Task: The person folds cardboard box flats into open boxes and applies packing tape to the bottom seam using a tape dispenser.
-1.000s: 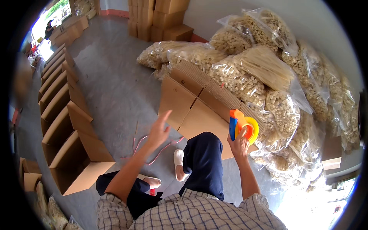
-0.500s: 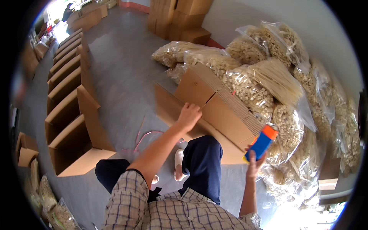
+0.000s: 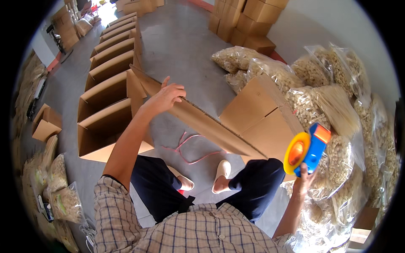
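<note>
My left hand [image 3: 166, 96] grips the upper edge of a flattened brown cardboard box [image 3: 206, 127], which stands tilted on edge across the front of my legs. My right hand [image 3: 304, 180] is closed around a blue tape dispenser [image 3: 313, 148] with an orange end and a yellow-rimmed roll, held up off to the right. Behind the flattened box, a stack of folded cardboard boxes [image 3: 255, 107] leans against clear bags. The lower edge of the held box is partly hidden by my right knee.
A row of open cardboard boxes [image 3: 114, 145] runs away along the left. Clear bags of pale pieces [image 3: 337, 156] are heaped on the right. Taller stacked cartons [image 3: 255, 21] stand by the far wall. Pink string [image 3: 185, 147] lies on the grey floor near my feet.
My left hand has pulled the flattened box leftward, away from the folded stack. The tape dispenser has turned, its yellow-rimmed roll now showing. My view has shifted left.
</note>
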Demonstrator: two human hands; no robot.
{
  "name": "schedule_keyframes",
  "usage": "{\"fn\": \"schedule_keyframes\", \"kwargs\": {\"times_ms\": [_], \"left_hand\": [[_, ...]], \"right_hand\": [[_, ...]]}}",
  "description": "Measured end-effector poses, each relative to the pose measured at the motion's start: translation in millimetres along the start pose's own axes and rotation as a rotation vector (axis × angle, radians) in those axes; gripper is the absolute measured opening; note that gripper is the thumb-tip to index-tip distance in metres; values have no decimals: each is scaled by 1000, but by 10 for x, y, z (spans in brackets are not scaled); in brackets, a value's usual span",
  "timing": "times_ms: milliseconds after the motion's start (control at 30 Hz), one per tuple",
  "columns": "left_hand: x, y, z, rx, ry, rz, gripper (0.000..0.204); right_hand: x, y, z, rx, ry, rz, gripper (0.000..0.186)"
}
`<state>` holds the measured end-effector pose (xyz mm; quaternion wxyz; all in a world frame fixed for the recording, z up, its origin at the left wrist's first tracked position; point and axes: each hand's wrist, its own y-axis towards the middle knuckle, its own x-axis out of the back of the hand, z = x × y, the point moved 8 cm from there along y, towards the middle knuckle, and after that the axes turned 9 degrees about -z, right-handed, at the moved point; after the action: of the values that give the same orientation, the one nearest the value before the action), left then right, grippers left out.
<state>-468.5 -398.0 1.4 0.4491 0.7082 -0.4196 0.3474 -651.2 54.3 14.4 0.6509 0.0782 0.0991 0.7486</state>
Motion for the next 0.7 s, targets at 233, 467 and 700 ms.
{"fn": "schedule_keyframes", "kwargs": {"times_ms": [233, 467, 700], "left_hand": [[20, -397, 84, -10, -129, 173, 13], [-427, -1085, 584, 225, -271, -24, 30], [-403, -1425, 1522, 1016, -427, -1063, 50]], "right_hand": [[-1610, -526, -372, 58, -314, 515, 57], [-2192, -1558, -797, -49, -559, 969, 82], [-2256, -1815, -708, -68, -625, 1025, 77]]}}
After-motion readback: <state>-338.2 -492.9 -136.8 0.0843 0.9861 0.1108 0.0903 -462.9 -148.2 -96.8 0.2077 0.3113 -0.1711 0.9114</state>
